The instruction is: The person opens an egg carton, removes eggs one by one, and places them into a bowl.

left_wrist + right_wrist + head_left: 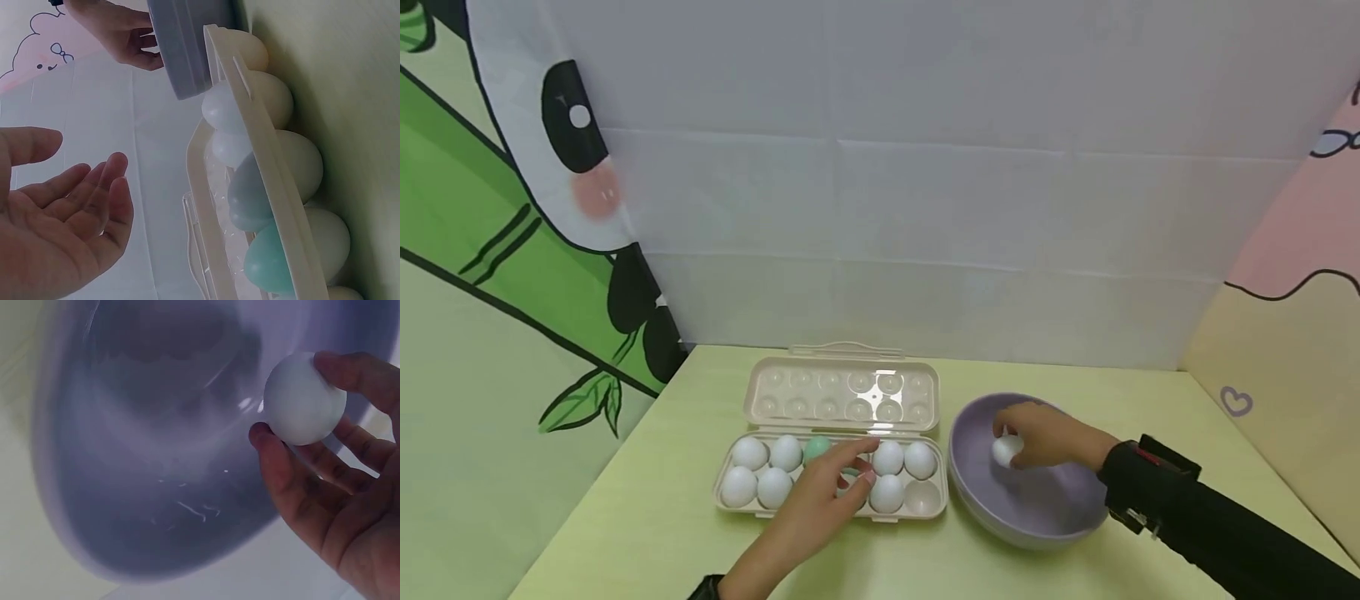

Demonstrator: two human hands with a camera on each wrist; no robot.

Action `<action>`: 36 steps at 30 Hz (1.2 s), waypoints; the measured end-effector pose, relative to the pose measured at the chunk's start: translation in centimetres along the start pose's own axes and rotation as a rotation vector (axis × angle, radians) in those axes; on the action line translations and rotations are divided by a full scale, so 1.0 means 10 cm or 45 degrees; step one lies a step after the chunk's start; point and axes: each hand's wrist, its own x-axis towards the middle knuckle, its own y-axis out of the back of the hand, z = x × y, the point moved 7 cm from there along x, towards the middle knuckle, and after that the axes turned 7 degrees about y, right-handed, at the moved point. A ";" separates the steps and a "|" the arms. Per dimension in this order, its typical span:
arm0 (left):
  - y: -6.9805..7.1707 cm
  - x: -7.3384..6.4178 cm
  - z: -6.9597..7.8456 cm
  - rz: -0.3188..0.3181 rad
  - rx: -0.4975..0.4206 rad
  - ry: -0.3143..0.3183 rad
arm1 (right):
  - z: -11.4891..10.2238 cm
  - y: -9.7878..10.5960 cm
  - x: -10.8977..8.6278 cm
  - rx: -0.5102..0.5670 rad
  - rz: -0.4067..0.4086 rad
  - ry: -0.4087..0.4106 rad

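Observation:
My right hand (1048,437) pinches a white egg (300,400) between thumb and fingertips, over the inside of a purple bowl (1030,537). In the right wrist view the bowl's inner wall (144,531) lies behind the egg. My left hand (820,504) hovers over the egg carton (730,510) with its fingers loosely bent and nothing in them, as the left wrist view also shows of that hand (69,225). White eggs (749,453) and a green egg (816,448) sit in the carton's cups. Its front right cup (921,498) holds no egg. My left hand hides some of the middle cups.
The carton's dimpled lid (842,392) lies folded back behind it. Both carton and bowl stand on a pale yellow table (640,517), the bowl just right of the carton. A light cloth backdrop (940,250) with cartoon prints rises at the table's back edge.

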 end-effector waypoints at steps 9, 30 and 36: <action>-0.05 0.03 -0.08 0.027 0.066 0.038 | 0.04 -0.24 0.11 -0.008 -0.178 -0.144; -0.31 0.53 -0.26 -0.092 0.556 0.137 | 0.07 -0.33 0.07 -0.047 -0.208 -0.190; -0.45 0.63 -0.31 -0.162 0.636 0.145 | 0.00 -0.24 0.04 -0.036 -0.239 -0.172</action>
